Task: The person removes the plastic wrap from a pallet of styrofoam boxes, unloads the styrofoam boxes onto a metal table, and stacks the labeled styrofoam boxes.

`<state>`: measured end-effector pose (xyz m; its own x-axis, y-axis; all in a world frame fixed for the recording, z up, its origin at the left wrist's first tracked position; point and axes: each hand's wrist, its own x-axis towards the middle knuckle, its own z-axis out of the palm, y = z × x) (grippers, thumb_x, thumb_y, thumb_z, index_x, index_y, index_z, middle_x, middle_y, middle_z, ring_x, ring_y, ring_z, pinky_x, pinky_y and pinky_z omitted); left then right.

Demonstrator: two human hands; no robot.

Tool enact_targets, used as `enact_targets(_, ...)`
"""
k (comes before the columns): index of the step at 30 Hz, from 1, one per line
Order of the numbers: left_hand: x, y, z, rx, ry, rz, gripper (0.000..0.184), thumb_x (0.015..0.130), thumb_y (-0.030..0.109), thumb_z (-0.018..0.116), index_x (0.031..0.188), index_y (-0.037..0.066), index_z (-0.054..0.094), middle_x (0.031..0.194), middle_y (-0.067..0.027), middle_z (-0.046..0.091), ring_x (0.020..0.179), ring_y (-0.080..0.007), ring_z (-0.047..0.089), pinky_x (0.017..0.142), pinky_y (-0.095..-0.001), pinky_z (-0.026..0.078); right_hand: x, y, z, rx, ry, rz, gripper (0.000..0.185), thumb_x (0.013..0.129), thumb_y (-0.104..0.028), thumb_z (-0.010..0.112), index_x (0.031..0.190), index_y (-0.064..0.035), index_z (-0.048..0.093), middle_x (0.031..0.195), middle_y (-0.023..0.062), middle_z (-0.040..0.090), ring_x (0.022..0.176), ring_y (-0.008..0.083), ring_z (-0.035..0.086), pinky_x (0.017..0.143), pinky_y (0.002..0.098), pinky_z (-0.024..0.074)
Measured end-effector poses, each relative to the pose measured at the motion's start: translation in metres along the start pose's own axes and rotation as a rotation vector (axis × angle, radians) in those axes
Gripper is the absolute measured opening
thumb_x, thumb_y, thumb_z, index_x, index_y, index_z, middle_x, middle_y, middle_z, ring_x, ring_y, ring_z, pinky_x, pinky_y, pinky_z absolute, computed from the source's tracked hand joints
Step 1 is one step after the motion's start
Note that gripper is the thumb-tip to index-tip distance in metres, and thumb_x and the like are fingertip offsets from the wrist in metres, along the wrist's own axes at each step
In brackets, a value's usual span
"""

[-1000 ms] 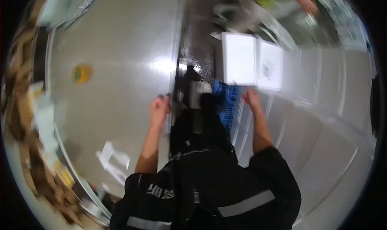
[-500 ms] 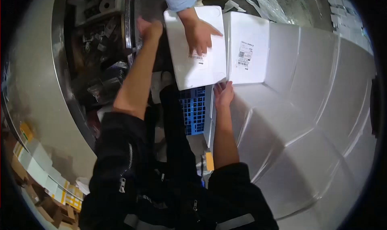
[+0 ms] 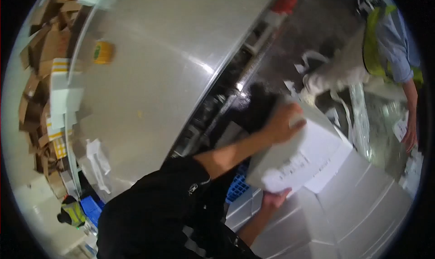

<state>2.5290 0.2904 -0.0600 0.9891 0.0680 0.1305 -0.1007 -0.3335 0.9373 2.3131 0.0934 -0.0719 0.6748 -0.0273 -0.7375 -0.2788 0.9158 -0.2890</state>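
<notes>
A white foam box (image 3: 312,145) with a printed label is tilted between my two hands. My left hand (image 3: 286,122), blurred, is laid over its upper left edge with the fingers on the box. My right hand (image 3: 275,198) grips the lower edge near the label, thumb along the side. Just behind the lower right of this box shows a second white box (image 3: 327,172). Under them lies a bank of plastic-wrapped white boxes (image 3: 353,209). A blue crate (image 3: 238,186) shows beside my left forearm.
A large metal table (image 3: 149,86) carries a yellow tape roll (image 3: 103,52) and a crumpled white bag (image 3: 98,164). Cardboard boxes (image 3: 50,50) pile up beyond it. At right stands a co-worker in a yellow vest (image 3: 372,46), a hand (image 3: 410,139) hanging down. Clear plastic (image 3: 360,118) litters the floor.
My view has swung left. The co-worker's hand has come off the foam box. My left hand has moved onto the box, which is now tilted in both my hands.
</notes>
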Motion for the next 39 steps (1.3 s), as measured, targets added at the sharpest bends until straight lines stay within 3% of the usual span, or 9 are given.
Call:
enact_targets(6,-0.125,0.204,-0.228,-0.047,0.317,-0.238,0.042,0.084,0.000,0.060,0.123,0.001,0.044,0.127,-0.0176,0.046,0.122,-0.0278,0.044,0.103,-0.0361,0.034,-0.160,-0.051,0.123,-1.126,0.129,-0.314,0.062,0.095,-0.031,0.050,0.142,-0.0007,0.025,0.138,0.0192,0.042,0.122,0.0314,0.046,0.101,0.0411,0.0364)
enact_targets(10,-0.255,0.237,-0.306,-0.124,0.862,-0.598,0.037,0.092,0.014,0.054,0.124,-0.001,0.041,0.117,-0.0139,0.052,0.108,-0.0194,0.049,0.093,-0.0341,0.042,-0.219,-0.018,0.227,-1.792,-0.185,-0.408,0.061,0.084,-0.013,0.063,0.132,0.0057,0.031,0.127,0.0214,0.047,0.111,0.0303,0.050,0.096,0.0376,0.0393)
enact_targets(16,-0.391,0.105,-0.512,0.502,1.164,-0.493,0.052,0.094,0.030,0.053,0.131,0.000,0.034,0.118,-0.0125,0.051,0.105,-0.0199,0.051,0.090,-0.0307,0.043,-0.249,0.206,0.255,-1.538,-0.981,-0.229,0.058,0.078,-0.018,0.069,0.127,0.0025,0.044,0.114,0.0246,0.054,0.114,0.0309,0.049,0.100,0.0397,0.0362)
enact_targets(19,-0.390,0.122,-0.628,-0.291,1.478,-0.363,0.056,0.092,0.033,0.055,0.134,0.001,0.036,0.132,-0.0132,0.044,0.116,-0.0231,0.047,0.091,-0.0326,0.044,-0.203,0.422,0.236,-1.860,-1.454,-0.559,0.056,0.083,-0.028,0.064,0.126,0.0034,0.048,0.127,0.0233,0.050,0.111,0.0330,0.053,0.100,0.0392,0.0370)
enact_targets(20,-0.394,0.125,-0.633,-0.361,1.527,-0.397,0.057,0.091,0.031,0.058,0.135,0.001,0.036,0.136,-0.0130,0.041,0.119,-0.0240,0.046,0.091,-0.0334,0.044,-0.239,0.449,0.265,-1.338,-1.352,-0.745,0.056,0.085,-0.032,0.063,0.126,0.0038,0.048,0.112,0.0224,0.060,0.099,0.0350,0.060,0.094,0.0382,0.0422)
enact_targets(23,-0.435,0.141,-0.593,0.435,1.502,-0.117,0.046,0.092,0.018,0.055,0.132,0.002,0.039,0.126,-0.0129,0.048,0.115,-0.0225,0.049,0.094,-0.0345,0.043,-0.291,0.446,0.270,-1.323,-1.339,-0.215,0.045,0.088,-0.027,0.061,0.118,0.0054,0.053,0.101,0.0175,0.064,0.086,0.0285,0.065,0.082,0.0352,0.0490)
enact_targets(29,-0.483,0.205,-0.314,0.057,0.982,-0.146,0.036,0.091,0.009,0.053,0.125,0.000,0.043,0.119,-0.0152,0.052,0.100,-0.0241,0.057,0.086,-0.0360,0.049,-0.279,0.191,0.077,-0.853,-1.114,0.459,0.025,0.096,-0.018,0.049,0.102,0.0027,0.062,0.087,0.0131,0.066,0.078,0.0195,0.065,0.070,0.0315,0.0528)
enact_targets(33,-0.503,0.253,-0.062,-0.124,0.196,-0.303,0.037,0.089,0.005,0.056,0.124,0.000,0.045,0.107,-0.0133,0.058,0.085,-0.0191,0.060,0.074,-0.0299,0.051,-0.222,-0.090,-0.087,-0.683,-0.454,0.378,0.025,0.095,-0.018,0.049,0.099,0.0041,0.061,0.081,0.0133,0.065,0.069,0.0213,0.064,0.062,0.0319,0.0538)
enact_targets(39,-0.410,0.194,0.246,-0.234,-0.660,-0.538,0.058,0.088,0.008,0.062,0.137,0.000,0.032,0.112,-0.0136,0.058,0.091,-0.0176,0.060,0.079,-0.0288,0.050,0.026,-0.429,-0.331,-1.591,0.904,-0.714,0.060,0.080,-0.037,0.065,0.113,0.0115,0.054,0.092,0.0224,0.065,0.088,0.0290,0.063,0.077,0.0372,0.0504)
